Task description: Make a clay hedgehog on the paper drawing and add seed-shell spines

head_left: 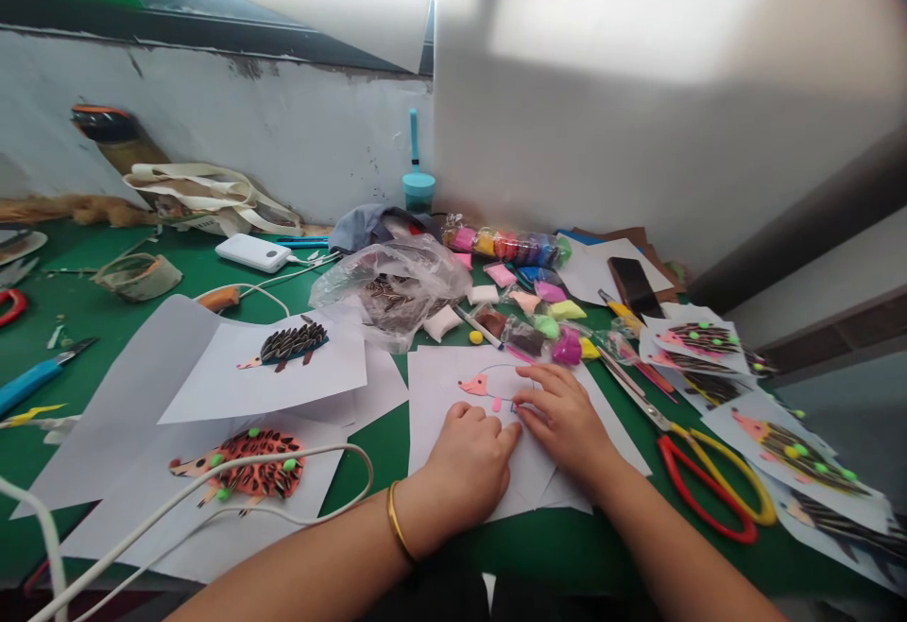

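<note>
A hedgehog outline is drawn on the white paper in front of me, with a pink clay face at its left end and a small pink clay foot below. My left hand, a gold bangle at its wrist, rests on the sheet with its fingers curled and one fingertip near the outline's lower edge. Whatever lies under those fingers is hidden. My right hand lies over the right part of the drawing, fingers spread and nothing visible in them.
Red and yellow scissors lie right of the paper. Clay packets and a plastic bag of seeds lie behind. Finished hedgehog pictures flank both sides. A white cable crosses the left; a blue knife sits far left.
</note>
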`<state>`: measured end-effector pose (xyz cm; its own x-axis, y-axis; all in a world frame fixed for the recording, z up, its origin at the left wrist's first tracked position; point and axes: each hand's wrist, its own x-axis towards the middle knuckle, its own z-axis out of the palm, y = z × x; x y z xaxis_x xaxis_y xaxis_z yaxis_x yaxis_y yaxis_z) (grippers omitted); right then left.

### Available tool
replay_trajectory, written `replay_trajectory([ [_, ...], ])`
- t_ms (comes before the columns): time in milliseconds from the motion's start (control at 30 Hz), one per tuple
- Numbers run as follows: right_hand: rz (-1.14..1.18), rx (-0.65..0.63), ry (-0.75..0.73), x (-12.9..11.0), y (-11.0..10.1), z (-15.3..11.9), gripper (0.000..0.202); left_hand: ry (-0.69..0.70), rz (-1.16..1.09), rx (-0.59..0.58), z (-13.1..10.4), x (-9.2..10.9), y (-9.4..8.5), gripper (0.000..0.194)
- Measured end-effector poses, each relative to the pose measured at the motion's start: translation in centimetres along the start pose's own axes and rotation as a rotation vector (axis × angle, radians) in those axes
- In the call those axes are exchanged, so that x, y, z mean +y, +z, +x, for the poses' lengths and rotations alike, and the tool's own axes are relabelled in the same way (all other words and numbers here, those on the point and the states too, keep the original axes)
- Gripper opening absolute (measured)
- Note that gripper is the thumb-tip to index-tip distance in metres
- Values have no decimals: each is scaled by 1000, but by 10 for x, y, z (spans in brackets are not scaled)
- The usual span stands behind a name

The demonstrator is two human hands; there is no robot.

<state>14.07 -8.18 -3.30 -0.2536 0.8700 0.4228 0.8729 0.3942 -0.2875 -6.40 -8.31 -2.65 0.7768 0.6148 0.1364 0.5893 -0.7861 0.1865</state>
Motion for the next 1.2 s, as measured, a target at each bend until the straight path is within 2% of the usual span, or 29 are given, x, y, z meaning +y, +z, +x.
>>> replay_trajectory([
  [133, -33, 6, 0, 0, 6, -6, 13, -2, 6, 4, 0, 1, 0, 40],
  [600, -24, 75, -57, 2, -5, -20, 24, -6, 3, 12, -1, 1, -2, 42],
  [1200, -75, 21, -58, -5, -4, -20, 27, -10, -7, 14, -1, 1, -2, 38],
])
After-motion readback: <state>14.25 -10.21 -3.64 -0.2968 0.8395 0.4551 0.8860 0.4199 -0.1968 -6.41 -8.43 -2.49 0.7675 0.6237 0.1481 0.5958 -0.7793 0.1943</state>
